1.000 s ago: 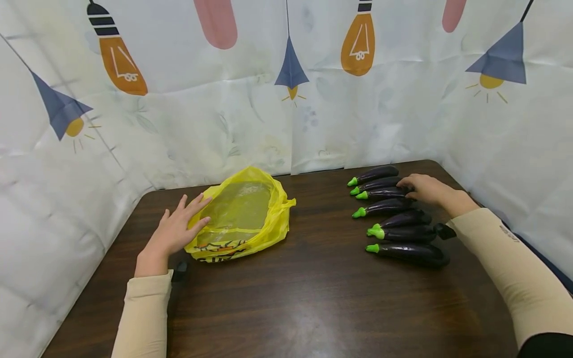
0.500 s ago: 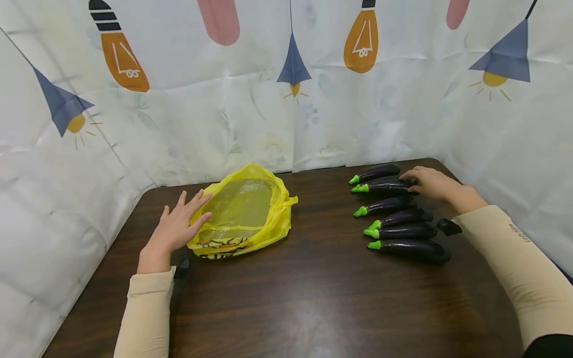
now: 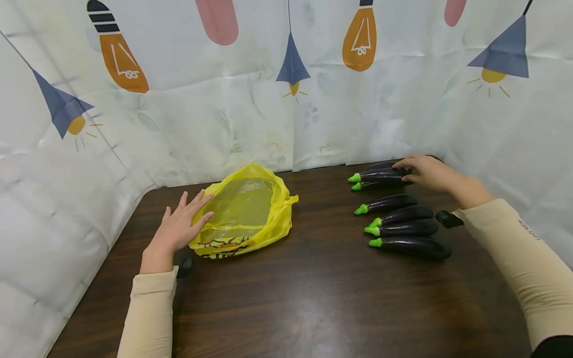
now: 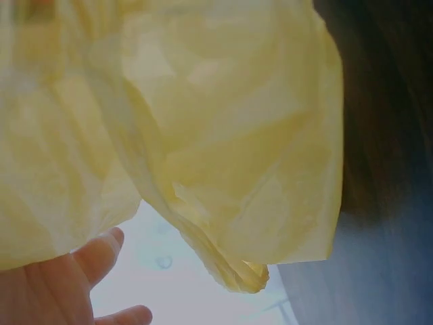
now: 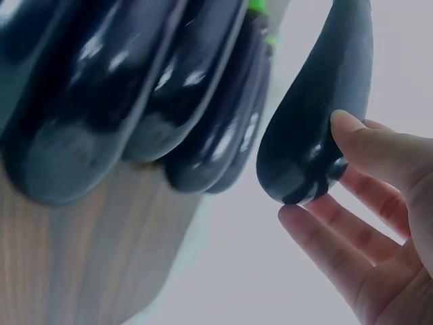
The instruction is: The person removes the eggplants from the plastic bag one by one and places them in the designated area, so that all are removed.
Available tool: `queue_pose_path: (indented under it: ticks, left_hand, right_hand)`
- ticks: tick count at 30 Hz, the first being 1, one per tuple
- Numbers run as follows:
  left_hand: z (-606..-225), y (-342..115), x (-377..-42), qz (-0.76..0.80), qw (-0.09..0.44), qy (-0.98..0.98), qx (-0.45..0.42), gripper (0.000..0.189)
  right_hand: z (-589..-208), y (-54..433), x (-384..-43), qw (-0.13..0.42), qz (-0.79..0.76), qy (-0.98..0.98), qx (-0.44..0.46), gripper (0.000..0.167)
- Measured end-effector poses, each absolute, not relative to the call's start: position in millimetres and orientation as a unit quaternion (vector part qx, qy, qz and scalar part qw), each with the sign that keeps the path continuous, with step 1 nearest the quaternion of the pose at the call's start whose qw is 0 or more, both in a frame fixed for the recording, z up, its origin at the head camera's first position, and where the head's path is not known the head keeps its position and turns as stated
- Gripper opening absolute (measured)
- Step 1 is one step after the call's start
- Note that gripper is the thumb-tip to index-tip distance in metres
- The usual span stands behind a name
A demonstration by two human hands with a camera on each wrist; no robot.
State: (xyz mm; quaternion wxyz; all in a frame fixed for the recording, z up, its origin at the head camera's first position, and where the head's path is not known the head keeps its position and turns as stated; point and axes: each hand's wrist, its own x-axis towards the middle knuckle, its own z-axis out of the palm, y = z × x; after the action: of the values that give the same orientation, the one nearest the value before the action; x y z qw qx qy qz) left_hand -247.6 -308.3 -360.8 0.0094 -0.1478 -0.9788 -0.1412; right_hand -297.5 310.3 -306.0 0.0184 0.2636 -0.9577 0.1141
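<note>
A yellow plastic bag lies on the table with its mouth gaping, dark print along its near side. My left hand, fingers spread, is at the bag's left rim; in the left wrist view the yellow film hides part of the hand. At the back right, my right hand pinches the thick end of a dark purple eggplant between thumb and fingers. In the right wrist view this eggplant appears apart from the row of others. Two more eggplants lie close to it in the head view, one partly hidden behind.
Several other eggplants, among them the nearest one, lie in a rough row below my right hand, green stems to the left. The brown table meets a printed white curtain at the back and sides.
My right hand has moved toward the back of the table with the eggplant, past one eggplant to beside the rearmost. The left hand and bag have stayed nearly still.
</note>
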Motion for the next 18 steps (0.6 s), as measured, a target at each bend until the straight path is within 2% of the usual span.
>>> queue_pose_path:
  ticks: [12, 18]
  left_hand:
    - [-361.5, -308.1, -245.5, -0.144, 0.004, -0.979, -0.143, 0.071]
    - [-361.6, -305.9, -247.2, -0.129, 0.018, -0.982, -0.134, 0.069]
  right_hand:
    - [-299.8, 279.3, -294.2, 0.016, 0.136, -0.949, 0.284, 0.040]
    - [-295.8, 255.0, -290.9, 0.034, 0.161, -0.940, 0.298, 0.039]
